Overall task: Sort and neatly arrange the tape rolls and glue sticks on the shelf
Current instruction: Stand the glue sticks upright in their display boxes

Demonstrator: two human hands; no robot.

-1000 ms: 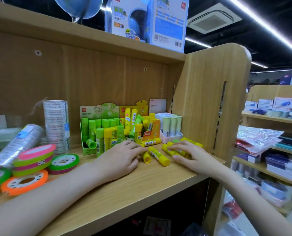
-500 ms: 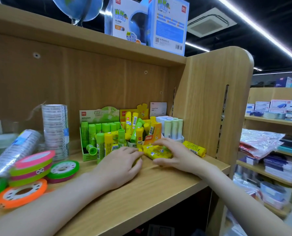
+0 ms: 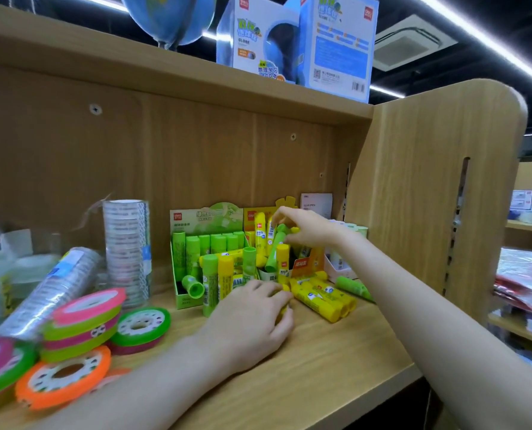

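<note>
Now that your right hand (image 3: 308, 231) has lifted from the loose yellow glue sticks (image 3: 320, 294) to pinch a green glue stick (image 3: 275, 252) at twelve o'clock in the yellow box (image 3: 302, 265), your left hand (image 3: 252, 321) (curled on one yellow stick) steadies the pile, so sorting starts.

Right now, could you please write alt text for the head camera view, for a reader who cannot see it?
At a wooden shelf, a person's right hand grips a green glue stick above a yellow display box, while the left hand rests on yellow glue sticks lying loose. Colourful tape rolls and a green display box sit to the left.
</note>
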